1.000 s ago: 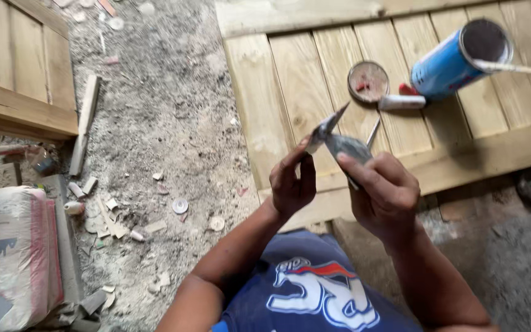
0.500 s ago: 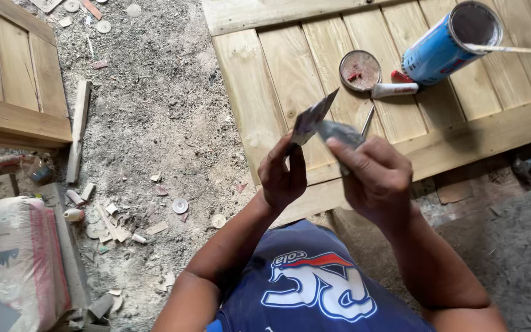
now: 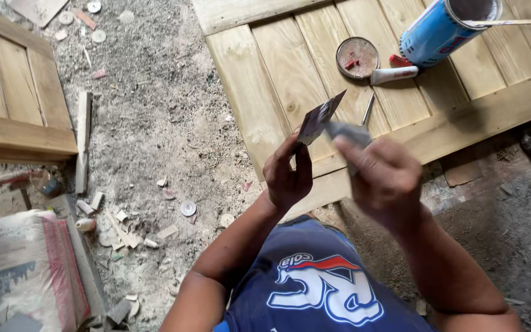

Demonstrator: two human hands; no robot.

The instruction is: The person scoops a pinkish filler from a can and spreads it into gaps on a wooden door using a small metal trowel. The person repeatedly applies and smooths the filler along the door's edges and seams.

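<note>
My left hand (image 3: 288, 177) pinches a thin dark flat scraper blade (image 3: 319, 117) by its lower edge, its corner pointing up and right. My right hand (image 3: 383, 178) is blurred and grips a second grey, smeared putty blade (image 3: 346, 131) whose tip meets the first one. Both hands hover above the near edge of a pale wooden slatted panel (image 3: 265, 86) lying on the ground.
On the panel stand a blue can (image 3: 437, 31) with a stick (image 3: 511, 22) in it, a round lid (image 3: 357, 58), a white tube (image 3: 394, 74) and a metal rod (image 3: 367, 109). Another wooden panel (image 3: 7, 104) lies at left. A sack (image 3: 26, 270), wood scraps and rubble cover the dusty ground.
The view has shifted, so the panel and can sit higher in frame. My right hand has moved slightly against the left-hand blade and is now blurred.
</note>
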